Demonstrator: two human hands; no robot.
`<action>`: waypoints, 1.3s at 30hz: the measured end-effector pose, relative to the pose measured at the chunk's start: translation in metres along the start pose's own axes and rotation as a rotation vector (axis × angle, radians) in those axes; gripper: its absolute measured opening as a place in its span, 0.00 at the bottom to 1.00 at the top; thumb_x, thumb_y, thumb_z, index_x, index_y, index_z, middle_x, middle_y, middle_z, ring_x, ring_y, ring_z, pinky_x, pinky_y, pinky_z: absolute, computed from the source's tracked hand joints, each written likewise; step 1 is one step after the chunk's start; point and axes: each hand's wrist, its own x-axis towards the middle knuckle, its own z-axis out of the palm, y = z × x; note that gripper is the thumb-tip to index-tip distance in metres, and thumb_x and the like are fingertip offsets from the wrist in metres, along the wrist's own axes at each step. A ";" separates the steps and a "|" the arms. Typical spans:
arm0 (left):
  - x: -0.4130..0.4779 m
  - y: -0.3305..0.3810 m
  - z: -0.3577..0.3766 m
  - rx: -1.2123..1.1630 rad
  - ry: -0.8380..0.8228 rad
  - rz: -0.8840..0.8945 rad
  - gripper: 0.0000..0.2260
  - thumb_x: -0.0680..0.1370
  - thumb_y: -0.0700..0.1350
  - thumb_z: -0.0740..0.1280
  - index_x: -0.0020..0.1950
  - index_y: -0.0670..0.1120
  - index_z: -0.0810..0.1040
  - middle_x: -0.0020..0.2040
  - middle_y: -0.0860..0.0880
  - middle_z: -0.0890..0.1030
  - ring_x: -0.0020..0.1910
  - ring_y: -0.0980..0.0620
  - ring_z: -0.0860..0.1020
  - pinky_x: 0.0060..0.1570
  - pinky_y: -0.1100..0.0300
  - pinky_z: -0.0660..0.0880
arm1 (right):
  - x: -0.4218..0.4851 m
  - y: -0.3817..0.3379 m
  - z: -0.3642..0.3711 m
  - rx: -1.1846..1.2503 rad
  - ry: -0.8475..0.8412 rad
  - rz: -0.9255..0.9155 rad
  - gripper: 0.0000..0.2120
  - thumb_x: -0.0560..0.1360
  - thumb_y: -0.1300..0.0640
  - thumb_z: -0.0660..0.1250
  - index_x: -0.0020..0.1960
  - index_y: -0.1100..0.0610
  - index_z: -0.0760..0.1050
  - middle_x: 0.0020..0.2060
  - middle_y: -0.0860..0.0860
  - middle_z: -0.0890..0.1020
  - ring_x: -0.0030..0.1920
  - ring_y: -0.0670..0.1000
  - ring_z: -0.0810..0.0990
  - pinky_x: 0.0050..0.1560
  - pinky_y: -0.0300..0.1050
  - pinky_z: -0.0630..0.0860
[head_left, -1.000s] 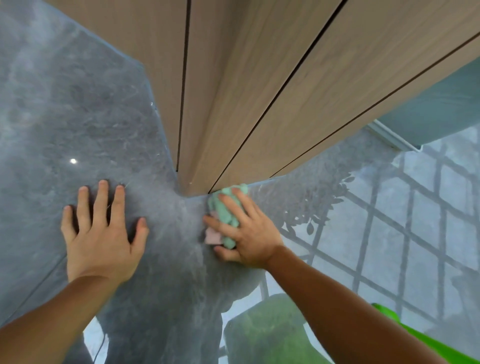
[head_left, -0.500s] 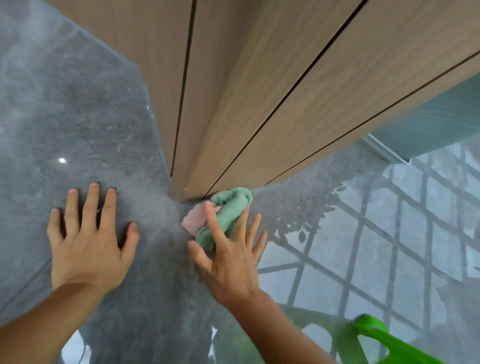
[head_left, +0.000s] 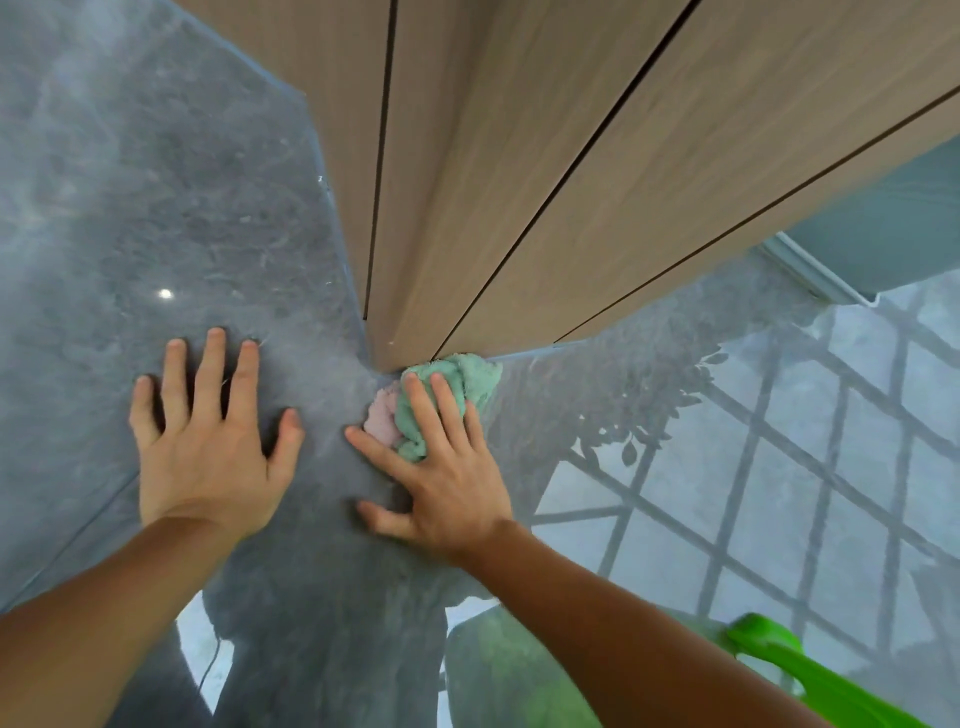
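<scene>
A crumpled green and pink cloth (head_left: 470, 382) lies on the glossy grey stone floor (head_left: 156, 208), right against the bottom corner of a wooden panelled wall (head_left: 519, 156). My right hand (head_left: 441, 473) presses on the cloth with straight, spread fingers; the thumb and index finger lie on the floor to the cloth's left. My left hand (head_left: 208, 441) rests flat on the floor, fingers spread, a little left of the cloth and apart from it.
The wooden wall, with dark vertical gaps between its panels, rises straight ahead. The shiny floor at right reflects a window grid and foliage (head_left: 779, 467). A bright green plastic object (head_left: 810, 670) sits at the lower right edge.
My right hand has slid forward and right over the cloth, pushing it toward the wall corner. My left hand has stayed flat on the floor.
</scene>
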 end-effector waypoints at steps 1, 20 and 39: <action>0.000 0.000 0.001 -0.012 0.002 0.005 0.34 0.78 0.59 0.56 0.81 0.44 0.63 0.82 0.39 0.62 0.81 0.33 0.56 0.78 0.37 0.48 | -0.002 0.014 -0.002 -0.023 -0.009 -0.033 0.34 0.72 0.28 0.58 0.76 0.36 0.59 0.79 0.60 0.54 0.79 0.62 0.46 0.76 0.64 0.50; 0.000 -0.003 0.006 -0.045 0.013 0.016 0.35 0.78 0.61 0.56 0.81 0.46 0.61 0.83 0.40 0.60 0.82 0.34 0.54 0.78 0.44 0.42 | 0.009 -0.045 -0.020 0.038 -0.134 -0.042 0.37 0.69 0.26 0.55 0.76 0.33 0.52 0.79 0.61 0.51 0.78 0.66 0.44 0.73 0.73 0.46; -0.001 0.000 0.000 -0.048 0.000 0.001 0.35 0.78 0.60 0.56 0.81 0.44 0.63 0.82 0.39 0.62 0.82 0.34 0.55 0.79 0.41 0.44 | 0.002 0.005 -0.050 0.062 -0.292 0.173 0.36 0.69 0.23 0.51 0.74 0.28 0.45 0.78 0.61 0.35 0.74 0.70 0.28 0.70 0.75 0.37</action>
